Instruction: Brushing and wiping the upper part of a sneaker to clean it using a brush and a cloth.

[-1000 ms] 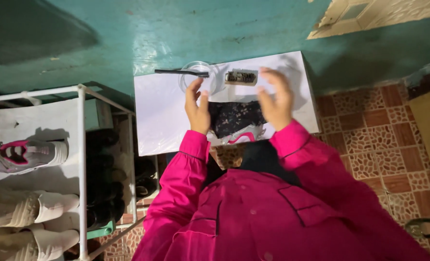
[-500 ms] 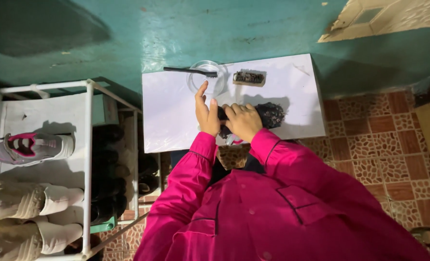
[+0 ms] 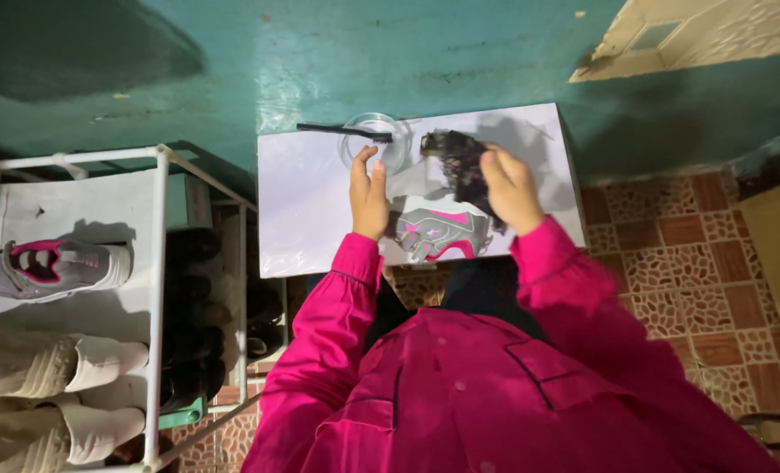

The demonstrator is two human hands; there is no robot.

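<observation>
Lifting away from the shoe, the right hand (image 3: 511,186) now holds a dark, crumpled cloth (image 3: 458,165) up over the far part of the white counter (image 3: 307,206), fingers closed around it. Half a second ago that hand was pressed down on the shoe with the cloth bunched beneath it; now the grey-and-pink sneaker (image 3: 438,235) lies uncovered at the near edge of the counter, on its side, between the two wrists. The left hand (image 3: 369,194) has stayed beside the shoe, flat and open with fingers stretched forward, its fingertips reaching the rim of a clear round dish (image 3: 374,140); it grips nothing. A dark brush (image 3: 342,131) lies across the far side of that dish, untouched. Judging from this, a bout of rubbing has paused and the cloth is on its way toward the dish. To the left, a white rack (image 3: 155,289) holds a matching sneaker (image 3: 53,267) and pale shoes below it.
</observation>
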